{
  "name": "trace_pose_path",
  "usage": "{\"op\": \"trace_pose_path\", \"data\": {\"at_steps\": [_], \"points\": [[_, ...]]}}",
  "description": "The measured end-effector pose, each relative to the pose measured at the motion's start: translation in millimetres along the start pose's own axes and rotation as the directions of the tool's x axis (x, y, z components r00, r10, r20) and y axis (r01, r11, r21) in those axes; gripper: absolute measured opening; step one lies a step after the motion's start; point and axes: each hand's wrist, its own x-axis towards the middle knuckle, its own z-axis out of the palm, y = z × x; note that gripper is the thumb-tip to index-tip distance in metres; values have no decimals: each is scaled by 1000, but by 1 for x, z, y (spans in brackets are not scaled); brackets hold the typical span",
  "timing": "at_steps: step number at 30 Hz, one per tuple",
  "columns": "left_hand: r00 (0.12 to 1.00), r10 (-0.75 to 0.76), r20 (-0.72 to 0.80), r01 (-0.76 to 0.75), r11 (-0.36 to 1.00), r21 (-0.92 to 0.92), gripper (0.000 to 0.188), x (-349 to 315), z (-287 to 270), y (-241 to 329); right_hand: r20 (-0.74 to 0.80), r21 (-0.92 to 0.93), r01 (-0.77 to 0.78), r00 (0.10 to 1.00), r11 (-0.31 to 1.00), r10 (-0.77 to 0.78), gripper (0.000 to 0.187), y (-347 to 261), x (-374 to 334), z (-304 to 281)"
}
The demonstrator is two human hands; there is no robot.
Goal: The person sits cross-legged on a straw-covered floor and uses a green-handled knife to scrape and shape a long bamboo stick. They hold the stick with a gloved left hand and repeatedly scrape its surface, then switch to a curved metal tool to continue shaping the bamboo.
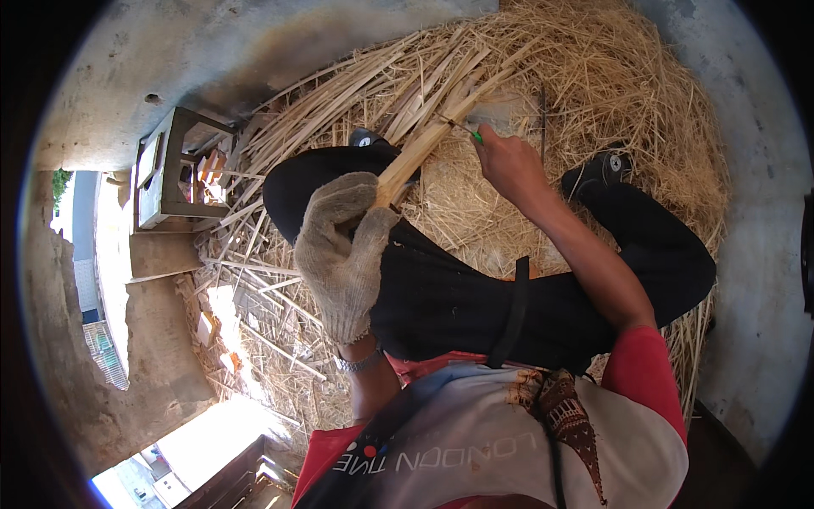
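Observation:
My left hand point(343, 250) wears a pale knitted work glove and is shut around the near end of a long pale bamboo strip point(432, 136). The strip runs up and to the right, over my left knee. My right hand point(509, 161) is bare and grips a small tool with a green handle point(476, 136) whose thin blade rests against the strip. I sit with both legs in black trousers point(475, 297) spread out in front of me.
A big heap of bamboo strips and fine shavings point(593, 76) covers the concrete floor point(763, 212) around my legs. A small wooden stool or frame point(174, 170) stands at the left. Loose strips point(254, 288) lie below it, near a sunlit opening.

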Motion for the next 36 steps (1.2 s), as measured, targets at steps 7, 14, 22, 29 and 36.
{"op": "trace_pose_path", "data": {"at_steps": [7, 14, 22, 29, 36], "points": [[998, 58, 21, -59, 997, 39, 31, -9, 4, 1, -90, 66, 131, 988, 989, -125, 19, -1, -3, 0], [994, 89, 62, -89, 996, -1, 32, -10, 12, 1, -28, -92, -217, 976, 972, 215, 21, 59, 12, 31], [997, 67, 31, -67, 998, -10, 37, -8, 10, 3, -57, 156, 134, 990, 979, -126, 20, -7, 5, -15], [976, 155, 151, -166, 984, 63, 38, -12, 16, 0, 13, -101, -239, 970, 966, 241, 24, 81, 16, 38], [995, 85, -54, -87, 996, -23, 36, -5, 20, 3, 121, 440, 26, 989, 898, -88, 24, -51, -15, -66]]}}
